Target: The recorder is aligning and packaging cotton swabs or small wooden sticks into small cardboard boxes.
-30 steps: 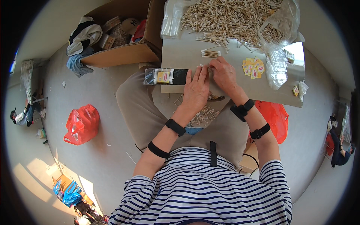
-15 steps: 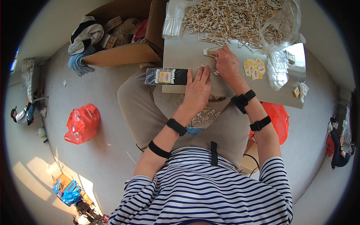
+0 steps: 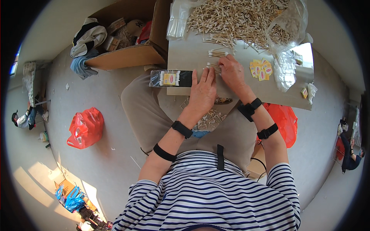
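Observation:
My left hand (image 3: pixel 203 89) lies with its fingers stretched out over the right end of a black strip (image 3: pixel 186 78). Its fingertips reach the swabs beside the right hand. On that strip, a clear packet of cotton swabs (image 3: pixel 174 78) with a yellow label lies flat. My right hand (image 3: pixel 232 74) is closed, pinching a few wooden-stemmed cotton swabs (image 3: pixel 214 67) against the table; their inner ends are hidden by the fingers. Just beyond it lies a small bundle of cotton swabs (image 3: pixel 218 53). Yellow label cards (image 3: pixel 261 70) are spread to the right.
A big heap of cotton swabs (image 3: pixel 235 23) covers the far table (image 3: pixel 185 57), with clear bags (image 3: pixel 178 19) at its left and a plastic bag (image 3: pixel 291 34) at its right. An open cardboard box (image 3: pixel 123 56) stands left. Red bags (image 3: pixel 88 127) sit on the floor. Other people sit farther off.
My right hand has drawn back slightly toward me from the small bundle, onto the swabs by my left fingertips. The bundle now lies uncovered. My left hand has hardly moved.

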The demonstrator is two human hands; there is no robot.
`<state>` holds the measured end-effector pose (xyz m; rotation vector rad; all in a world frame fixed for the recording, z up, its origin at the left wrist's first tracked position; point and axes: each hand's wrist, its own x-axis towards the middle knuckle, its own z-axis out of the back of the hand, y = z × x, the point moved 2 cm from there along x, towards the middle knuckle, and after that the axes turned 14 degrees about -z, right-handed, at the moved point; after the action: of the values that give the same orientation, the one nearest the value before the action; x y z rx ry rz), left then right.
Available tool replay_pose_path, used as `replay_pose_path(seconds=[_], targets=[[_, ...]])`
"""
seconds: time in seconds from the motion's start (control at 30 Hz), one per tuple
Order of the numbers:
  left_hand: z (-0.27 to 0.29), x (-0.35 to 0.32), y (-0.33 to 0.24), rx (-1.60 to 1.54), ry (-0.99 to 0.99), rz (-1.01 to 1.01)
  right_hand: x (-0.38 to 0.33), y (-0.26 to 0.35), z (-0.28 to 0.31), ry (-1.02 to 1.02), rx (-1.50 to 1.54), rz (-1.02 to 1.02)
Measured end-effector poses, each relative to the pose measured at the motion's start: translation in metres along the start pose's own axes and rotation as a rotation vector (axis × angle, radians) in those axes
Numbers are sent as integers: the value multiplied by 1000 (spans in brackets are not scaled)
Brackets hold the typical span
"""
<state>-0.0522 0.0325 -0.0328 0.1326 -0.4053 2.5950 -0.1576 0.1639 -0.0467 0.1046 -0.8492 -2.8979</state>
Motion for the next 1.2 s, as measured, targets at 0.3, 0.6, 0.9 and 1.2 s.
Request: replay_pose_path(seconds=[0.3, 0.6, 0.9, 1.2], targets=[[-4, -6, -7, 23, 4, 25, -23, 4, -4, -91, 5, 203], [1, -7, -8, -10, 5, 22, -40, -1, 3, -152, 35, 246], [-5, -1, 2, -156, -19, 35, -29, -5, 2, -43, 116, 167], [-4, 3, -5, -41, 100, 57, 28, -2, -1, -81, -95, -28]])
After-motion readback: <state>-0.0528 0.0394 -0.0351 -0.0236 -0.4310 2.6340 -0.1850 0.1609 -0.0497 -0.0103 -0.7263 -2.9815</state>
